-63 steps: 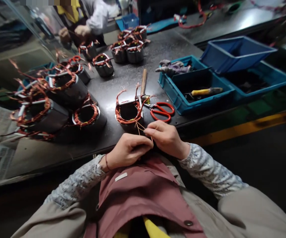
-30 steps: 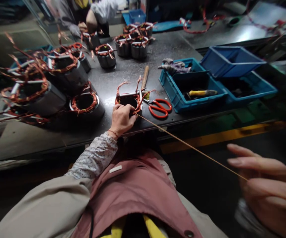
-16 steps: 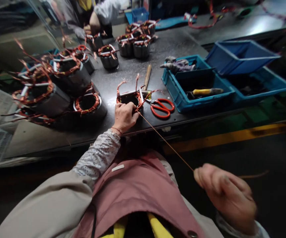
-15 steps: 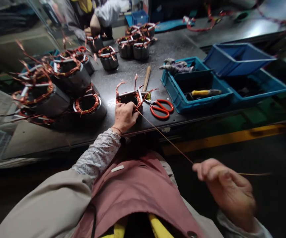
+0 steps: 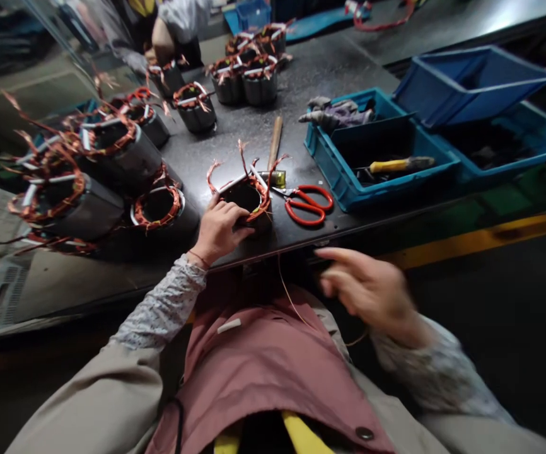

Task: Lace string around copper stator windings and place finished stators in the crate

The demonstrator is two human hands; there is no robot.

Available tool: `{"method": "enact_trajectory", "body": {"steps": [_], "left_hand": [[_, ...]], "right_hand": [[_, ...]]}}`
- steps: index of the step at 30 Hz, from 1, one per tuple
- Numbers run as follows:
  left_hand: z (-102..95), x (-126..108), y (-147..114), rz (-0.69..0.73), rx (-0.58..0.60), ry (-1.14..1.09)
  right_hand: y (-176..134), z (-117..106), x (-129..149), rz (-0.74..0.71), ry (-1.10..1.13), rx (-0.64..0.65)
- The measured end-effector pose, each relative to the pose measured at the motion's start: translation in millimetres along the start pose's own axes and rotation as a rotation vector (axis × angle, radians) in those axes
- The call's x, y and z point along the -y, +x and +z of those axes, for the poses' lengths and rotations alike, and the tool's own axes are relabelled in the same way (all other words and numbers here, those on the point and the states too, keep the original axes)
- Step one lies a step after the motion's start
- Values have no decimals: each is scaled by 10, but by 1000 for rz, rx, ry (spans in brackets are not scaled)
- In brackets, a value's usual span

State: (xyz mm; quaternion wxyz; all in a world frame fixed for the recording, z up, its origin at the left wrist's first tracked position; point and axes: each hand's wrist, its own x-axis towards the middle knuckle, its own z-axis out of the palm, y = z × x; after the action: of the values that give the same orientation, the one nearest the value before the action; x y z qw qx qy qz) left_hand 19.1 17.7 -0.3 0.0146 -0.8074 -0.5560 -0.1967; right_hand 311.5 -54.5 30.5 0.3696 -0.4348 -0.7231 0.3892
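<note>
A motor stator (image 5: 264,221) with copper windings, white insulating strips and upright lead wires stands at the front edge of the bench. My left hand (image 5: 220,228) grips the near left side of its rim, fingers over the winding and thumb in front. To the right, my right hand (image 5: 367,287) is in the air off the bench edge, slightly blurred, its index finger stretched out and nothing seen in its fingers. A thin cord (image 5: 286,287) hangs slack below the stator, over the pink apron, and curves up under my right wrist. Red-handled scissors (image 5: 307,207) lie right of the stator.
A hammer (image 5: 275,142) lies behind the stator. Blue bins (image 5: 334,170) at right hold gloves and a yellow-handled tool (image 5: 400,164). Several stators (image 5: 98,202) are stacked at left, and more (image 5: 260,88) stand at the back. A co-worker's arm (image 5: 163,41) reaches over a stator at the far left.
My right hand has let go of the taut cord and moved left toward the bench; the cord now hangs slack. My left hand has shifted left along the rim. The view has moved slightly.
</note>
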Motion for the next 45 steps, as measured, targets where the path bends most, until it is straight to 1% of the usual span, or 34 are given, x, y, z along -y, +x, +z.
{"method": "enact_trajectory", "body": {"steps": [1,2,3,5,8,12,18,21,23,25,29,31,32,33,35,36,37,38,39,41,42,43,45], "left_hand": [[-14,-29,-2,2,10,-21],[-35,-51,-14,3,18,-54],[-63,-66,-32,-3,17,-96],[-128,-68,-73,-44,-15,-186],[-212,-31,-93,-112,-90,-249],[-235,1,-5,-88,-117,-254],[-219,-22,123,-103,-51,-240],[-235,13,162,-70,-19,-249],[-245,56,220,-17,46,-264],[-245,99,318,61,163,-253],[-215,134,565,195,439,-84],[-228,122,653,213,527,-7],[-258,109,676,195,523,9],[-308,93,681,159,484,-3],[-466,51,639,43,348,-141],[-565,23,593,-23,282,-266],[-665,-9,535,-84,230,-417],[-758,-46,470,-134,197,-576],[-835,-88,403,-175,176,-722],[-916,-189,280,-237,137,-931],[-919,-246,231,-254,117,-992],[-899,-306,192,-261,94,-1026],[-809,-432,139,-238,74,-1040]], "right_hand": [[179,212,-53,19,27,95],[334,381,-96,30,23,129],[462,506,-127,30,3,155],[633,637,-161,15,-57,163],[730,655,-173,19,-96,177],[736,631,-184,27,-18,202],[801,708,-277,38,29,212],[909,771,-332,62,36,201],[1005,822,-346,74,41,186],[1097,878,-333,80,51,156],[1156,968,-262,96,86,101],[1098,982,-248,127,130,110],[1051,977,-261,163,169,145],[998,961,-290,217,219,200],[892,891,-391,351,319,296],[847,838,-453,413,356,299],[811,775,-511,450,379,250],[786,706,-553,447,388,149],[770,637,-568,399,389,15],[748,527,-501,206,365,-228],[729,498,-421,86,333,-292],[699,492,-321,-36,281,-294],[595,543,-113,-283,101,-170]]}}
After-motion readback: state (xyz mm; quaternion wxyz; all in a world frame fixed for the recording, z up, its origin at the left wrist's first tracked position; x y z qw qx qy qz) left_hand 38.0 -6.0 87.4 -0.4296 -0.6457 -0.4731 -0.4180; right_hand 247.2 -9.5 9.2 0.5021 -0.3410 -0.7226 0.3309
